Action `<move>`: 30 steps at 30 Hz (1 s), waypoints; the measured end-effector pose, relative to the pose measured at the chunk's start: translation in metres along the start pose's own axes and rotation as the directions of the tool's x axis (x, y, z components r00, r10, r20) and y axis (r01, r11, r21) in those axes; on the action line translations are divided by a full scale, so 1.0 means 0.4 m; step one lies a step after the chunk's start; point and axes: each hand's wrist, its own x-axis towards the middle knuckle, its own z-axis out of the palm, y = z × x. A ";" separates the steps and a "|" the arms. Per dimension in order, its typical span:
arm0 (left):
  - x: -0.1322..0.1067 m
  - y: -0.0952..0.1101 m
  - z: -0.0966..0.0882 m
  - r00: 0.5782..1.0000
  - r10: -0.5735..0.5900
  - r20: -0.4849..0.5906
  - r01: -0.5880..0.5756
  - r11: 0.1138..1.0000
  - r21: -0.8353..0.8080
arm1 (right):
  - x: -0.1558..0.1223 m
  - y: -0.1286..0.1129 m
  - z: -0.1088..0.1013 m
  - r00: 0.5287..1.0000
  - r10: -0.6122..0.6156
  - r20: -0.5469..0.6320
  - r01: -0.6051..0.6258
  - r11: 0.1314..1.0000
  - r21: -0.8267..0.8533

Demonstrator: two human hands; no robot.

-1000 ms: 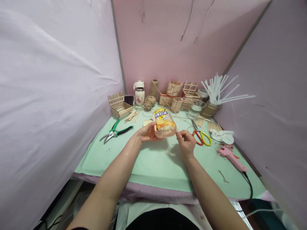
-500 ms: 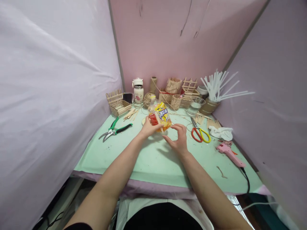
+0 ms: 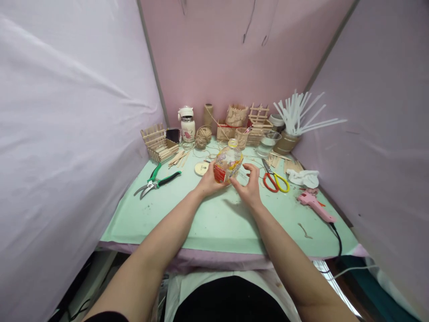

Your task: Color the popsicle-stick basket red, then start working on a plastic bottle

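A clear plastic bottle (image 3: 231, 157) with a yellow and red label stands nearly upright above the table, its open-looking neck at the top. My left hand (image 3: 208, 182) is closed around the bottle's lower left side, fingers partly hidden behind it. Just right of the bottle is my right hand (image 3: 250, 187), thumb and fingers spread in a wide curve with nothing between them. Its thumb tip comes close to the bottle's lower edge; whether it touches I cannot tell. A round cream disc (image 3: 201, 168) lies by my left hand.
Green-handled pruning shears (image 3: 154, 181) lie left; scissors (image 3: 275, 179) and a pink glue gun (image 3: 315, 205) lie right. Behind are twine (image 3: 203, 136), a stick-built box (image 3: 161, 145), a water bowl (image 3: 268, 144) and white glue sticks (image 3: 296, 114). A cord (image 3: 339, 241) drops over the edge.
The bottle has turned in my left hand: its yellow front has swung away and its neck now points up. My right hand stays spread beside it. The view has shifted slightly.
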 end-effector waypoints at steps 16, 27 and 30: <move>0.008 -0.013 -0.007 1.000 0.012 0.022 -0.012 1.000 -0.012 | -0.004 0.053 0.056 0.970 0.121 0.211 -0.151 0.979 0.133; 0.011 -0.021 -0.010 0.999 0.016 0.030 -0.014 0.998 -0.059 | -0.002 0.064 0.057 0.975 0.117 0.190 -0.147 0.977 0.155; 0.013 -0.023 -0.011 0.999 0.020 0.035 -0.018 0.998 -0.058 | -0.001 0.065 0.057 0.975 0.121 0.187 -0.151 0.976 0.158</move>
